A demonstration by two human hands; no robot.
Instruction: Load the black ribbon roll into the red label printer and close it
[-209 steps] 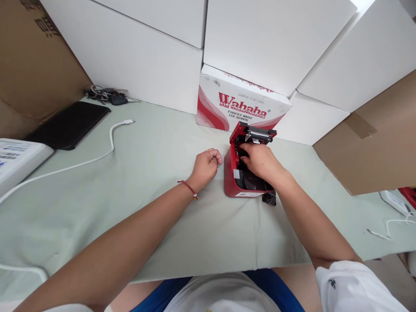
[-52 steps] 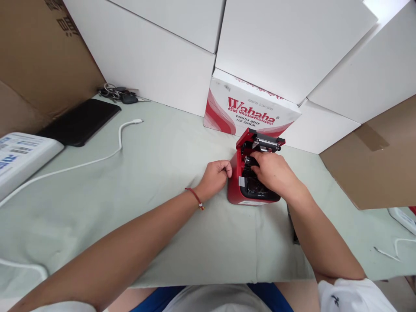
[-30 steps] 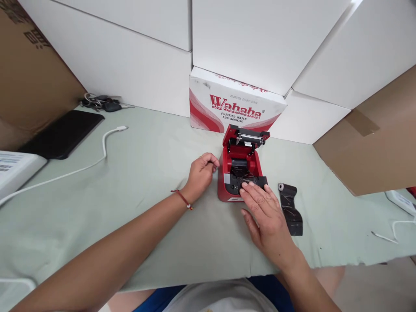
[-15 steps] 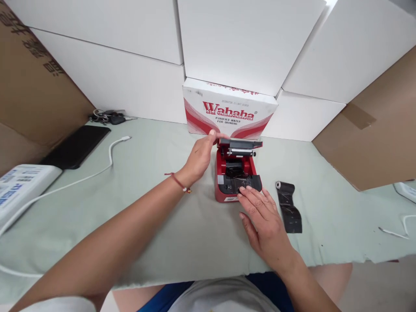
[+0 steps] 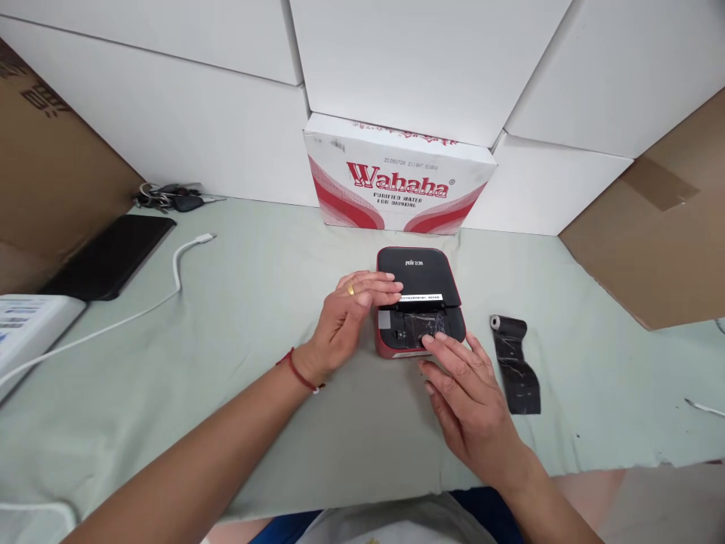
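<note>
A small red and black label printer (image 5: 419, 272) sits on the cloth-covered table with its black lid down. A strip of dark, shiny film (image 5: 419, 326) lies across the front part of the printer, coming out below the lid's edge. My left hand (image 5: 356, 306) rests on the left side of the lid, its fingers stretched flat. Over the printer's front right corner, my right hand (image 5: 470, 385) has its fingers extended, the tips touching the film. To the right of that hand lies a partly unrolled black ribbon roll (image 5: 515, 363) with a pale core.
Behind the printer stands a white and red Wahaba-style water carton (image 5: 396, 181), against stacked white boxes (image 5: 424, 60). Brown cardboard (image 5: 651, 211) closes in the right side. Keys (image 5: 175, 198), a black phone (image 5: 113, 257), a white cable (image 5: 177, 264) and a power strip (image 5: 34, 325) lie left.
My left hand has brought the printer's lid down from raised to lowered and now lies on top of it. My right hand has stayed at the front film.
</note>
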